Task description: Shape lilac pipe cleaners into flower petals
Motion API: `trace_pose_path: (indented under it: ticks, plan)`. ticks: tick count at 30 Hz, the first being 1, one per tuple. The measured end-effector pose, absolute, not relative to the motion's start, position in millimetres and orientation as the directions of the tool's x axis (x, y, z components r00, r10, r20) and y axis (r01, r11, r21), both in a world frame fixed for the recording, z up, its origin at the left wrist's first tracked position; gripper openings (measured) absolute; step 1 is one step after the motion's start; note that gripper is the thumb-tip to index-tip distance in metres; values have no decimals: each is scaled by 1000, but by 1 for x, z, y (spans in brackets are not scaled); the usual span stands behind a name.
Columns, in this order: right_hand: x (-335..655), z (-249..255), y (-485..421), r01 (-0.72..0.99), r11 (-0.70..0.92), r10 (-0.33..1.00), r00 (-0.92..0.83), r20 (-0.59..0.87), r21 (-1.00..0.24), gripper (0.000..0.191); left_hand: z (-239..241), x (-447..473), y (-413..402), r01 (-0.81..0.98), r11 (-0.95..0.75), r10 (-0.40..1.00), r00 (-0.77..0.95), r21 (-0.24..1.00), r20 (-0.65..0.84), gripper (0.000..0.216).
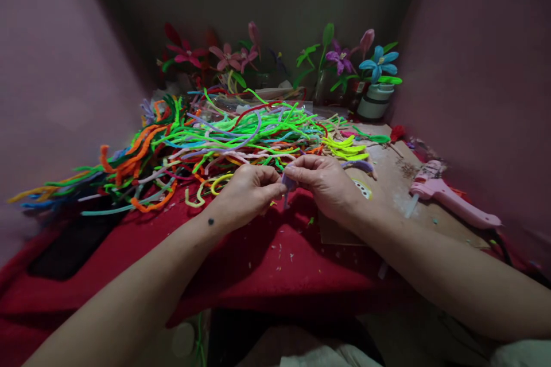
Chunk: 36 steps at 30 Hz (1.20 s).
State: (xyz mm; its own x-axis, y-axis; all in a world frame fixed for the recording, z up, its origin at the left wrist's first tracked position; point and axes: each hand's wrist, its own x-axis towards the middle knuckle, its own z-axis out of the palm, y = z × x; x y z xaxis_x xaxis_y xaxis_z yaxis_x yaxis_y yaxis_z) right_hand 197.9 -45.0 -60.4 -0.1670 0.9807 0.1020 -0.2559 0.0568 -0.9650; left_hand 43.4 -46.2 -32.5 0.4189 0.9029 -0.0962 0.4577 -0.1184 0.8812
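My left hand (252, 188) and my right hand (325, 182) meet over the red cloth (258, 264), both pinched on a short lilac pipe cleaner piece (287, 184) held between the fingertips. Its lower end hangs down between the hands. Just behind the hands lies a big loose heap of coloured pipe cleaners (206, 137): green, orange, yellow, lilac, red and blue.
A pink glue gun (447, 198) lies on a cardboard sheet (396, 183) at the right. Finished pipe-cleaner flowers (228, 57) stand along the back, some in a white pot (375, 100). Yellow bent pieces (346, 149) lie right of the heap. Pink walls close both sides.
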Motion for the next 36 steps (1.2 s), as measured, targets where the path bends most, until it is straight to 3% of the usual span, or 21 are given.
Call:
trace_pose_path:
  ticks: [4,10,15,27,33,36]
  plan:
    - [197,-64,-48,-330,7,984,-166,65,-944,14,-31,47,-47,490,-140,897,431,860,-100,20]
    - [197,-59,-49,-393,-15,990,-134,41,-920,12,-29,49,-49,437,-38,901,403,898,-158,15]
    - [199,-55,-45,-334,2,987,-148,55,-943,12,-25,46,-49,447,-64,888,433,892,-153,28]
    - [201,-50,-48,-222,114,974,-166,153,-968,12,-28,39,-45,461,-104,860,487,881,-153,26]
    - [203,-45,-48,3,212,956,-208,207,-977,15,-25,37,-46,513,-117,847,499,850,-185,28]
    - [201,-47,-51,17,228,963,-154,223,-973,17,-23,39,-48,539,-153,826,530,829,-192,26]
